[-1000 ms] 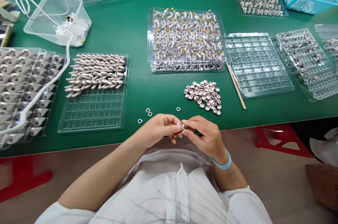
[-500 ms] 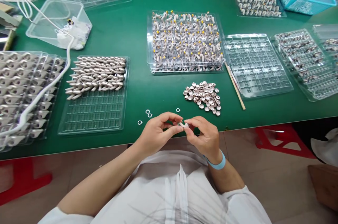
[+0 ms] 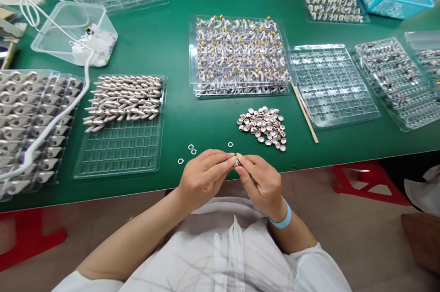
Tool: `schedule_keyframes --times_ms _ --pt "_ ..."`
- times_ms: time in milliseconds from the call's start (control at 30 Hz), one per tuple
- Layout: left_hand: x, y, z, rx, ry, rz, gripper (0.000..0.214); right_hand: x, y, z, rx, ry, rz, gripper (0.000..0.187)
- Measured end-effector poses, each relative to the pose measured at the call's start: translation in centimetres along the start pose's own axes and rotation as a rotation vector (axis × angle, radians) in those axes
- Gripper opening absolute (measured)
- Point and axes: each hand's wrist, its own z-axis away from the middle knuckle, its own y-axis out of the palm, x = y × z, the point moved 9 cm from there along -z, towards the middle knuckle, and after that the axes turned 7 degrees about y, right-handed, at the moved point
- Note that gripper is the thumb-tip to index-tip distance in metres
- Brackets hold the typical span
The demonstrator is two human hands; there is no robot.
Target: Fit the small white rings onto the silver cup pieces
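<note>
My left hand (image 3: 202, 176) and my right hand (image 3: 260, 180) meet at the near edge of the green table (image 3: 172, 44). Both pinch one small silvery part (image 3: 236, 162) between their fingertips; most of it is hidden by the fingers. A light blue band circles my right wrist. Just beyond my hands lie three small white rings (image 3: 191, 148) and one more ring (image 3: 230, 144). A heap of small round metal caps (image 3: 263, 123) lies to the right of those.
A clear tray half filled with pointed metal pieces (image 3: 122, 101) is at the left. Another tray of curved parts with yellow tips (image 3: 239, 53) is straight ahead, an empty clear tray (image 3: 332, 83) and a wooden stick (image 3: 304, 111) to its right. A white cable (image 3: 55, 118) crosses the left trays.
My fingertips have closed in tighter around the small part, so less of it shows. Both hands stay at the table's near edge.
</note>
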Motion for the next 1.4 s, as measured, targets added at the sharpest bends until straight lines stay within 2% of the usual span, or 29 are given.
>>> schedule_keyframes --times_ms 133,333,467,800,1400 --pt "0.0 0.0 0.1 0.003 -0.009 0.067 0.032 -0.2 -0.4 -0.2 0.028 0.065 -0.111 0.043" --pt "-0.2 0.0 0.0 0.023 -0.008 0.142 0.031 -2.2 -0.1 -0.3 0.077 0.271 -0.35 0.027" --pt "-0.4 -0.2 -0.2 0.025 -0.007 0.157 0.03 -3.3 0.2 0.1 0.099 0.371 -0.476 0.023" --pt "-0.3 -0.1 -0.3 0.062 -0.012 0.159 0.025 -3.3 -0.1 0.4 0.05 0.39 -0.448 0.02" --pt "-0.5 0.1 -0.1 0.076 0.032 0.063 0.026 -4.3 0.8 0.9 0.13 0.484 -0.543 0.023"
